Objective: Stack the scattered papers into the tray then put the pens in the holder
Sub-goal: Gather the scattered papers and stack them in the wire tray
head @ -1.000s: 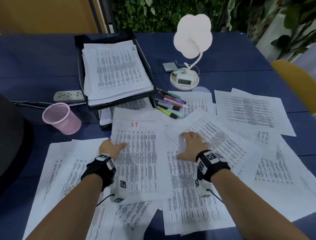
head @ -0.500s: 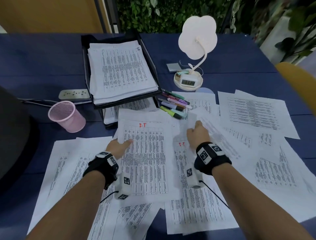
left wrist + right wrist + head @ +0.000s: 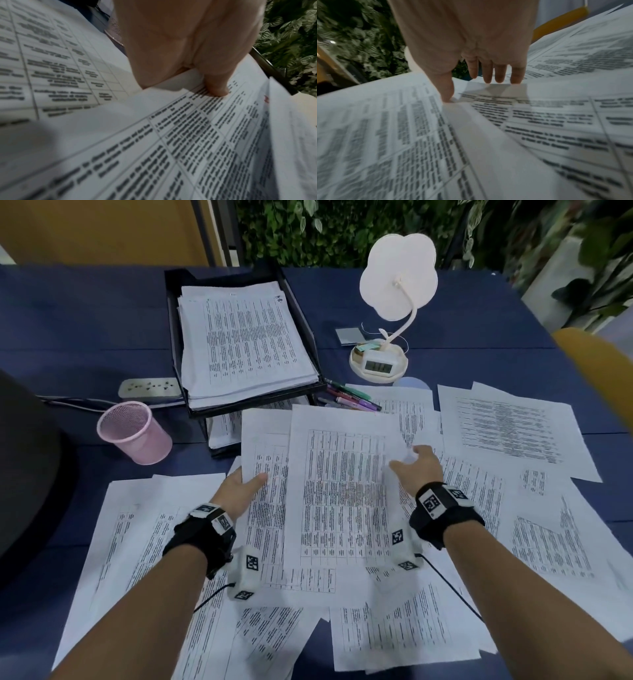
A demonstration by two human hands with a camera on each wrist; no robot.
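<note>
Printed papers lie scattered over the blue table [image 3: 85, 313]. One sheet [image 3: 339, 491] rests on top of another in front of me. My left hand [image 3: 245, 482] pinches the left edge of the lower sheet, thumb [image 3: 216, 90] on top and fingers hidden beneath. My right hand [image 3: 409, 463] is at the top sheet's right edge, thumb [image 3: 447, 97] touching the edge and fingers [image 3: 498, 75] straight. The black tray [image 3: 260, 407] at the back holds a paper stack [image 3: 243, 347]. Several pens [image 3: 352, 402] lie right of the tray. The pink mesh holder [image 3: 133, 433] stands to its left.
A white flower-shaped lamp [image 3: 397, 278] with a small clock [image 3: 378, 366] stands at the back right. A power strip [image 3: 149, 387] lies behind the holder. A dark rounded object [image 3: 27, 460] is at the left edge, a yellow chair [image 3: 596, 371] at the right.
My right hand reached toward the pens, then brought a sheet back and left, onto the sheet at my left hand. The left hand has shifted slightly along that sheet's left edge.
</note>
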